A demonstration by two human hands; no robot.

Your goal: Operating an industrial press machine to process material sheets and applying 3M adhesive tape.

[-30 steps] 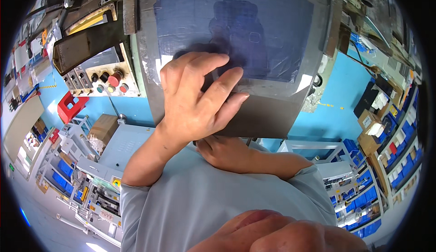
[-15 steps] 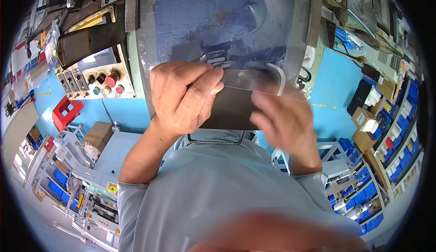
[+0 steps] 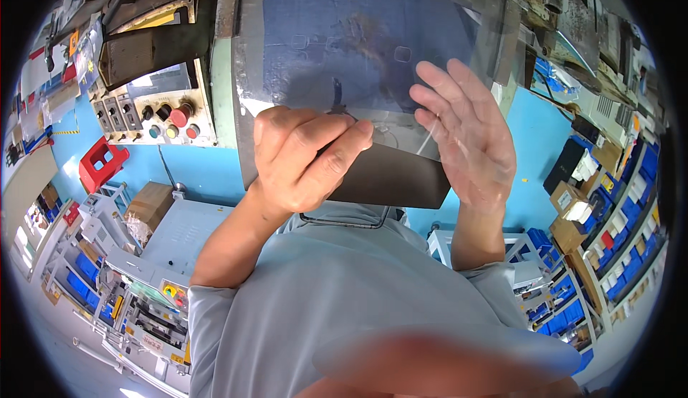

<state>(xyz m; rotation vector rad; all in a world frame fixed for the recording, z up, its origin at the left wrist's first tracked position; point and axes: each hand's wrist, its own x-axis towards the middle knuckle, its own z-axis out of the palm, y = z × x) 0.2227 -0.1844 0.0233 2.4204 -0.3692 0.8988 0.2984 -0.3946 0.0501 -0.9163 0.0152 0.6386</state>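
Note:
My left hand (image 3: 308,158) is closed in a pinch, thumb against the fingers, on the near edge of a thin clear plastic sheet (image 3: 401,136). To the right, my right hand (image 3: 473,133) is open with its fingers stretched out and slightly apart. It shows through a glossy clear layer, seemingly the sheet; whether the palm touches it I cannot tell. Beyond the hands is a scuffed blue surface (image 3: 337,11) with faint square outlines and a brownish smudge. Between my wrists, a dark flat plate (image 3: 387,176) shows below the sheet's edge.
A control panel (image 3: 158,115) with knobs and coloured buttons stands at the left. Below it are a red plastic stool (image 3: 104,163) and a cardboard box (image 3: 149,208). Racks with blue bins (image 3: 631,211) line the right. Worn machine parts (image 3: 573,46) flank the work surface.
My right hand, blurred and lower before, has risen and spread open. The left hand keeps its pinch. Bright curved reflections on the sheet are gone, and the view has shifted slightly.

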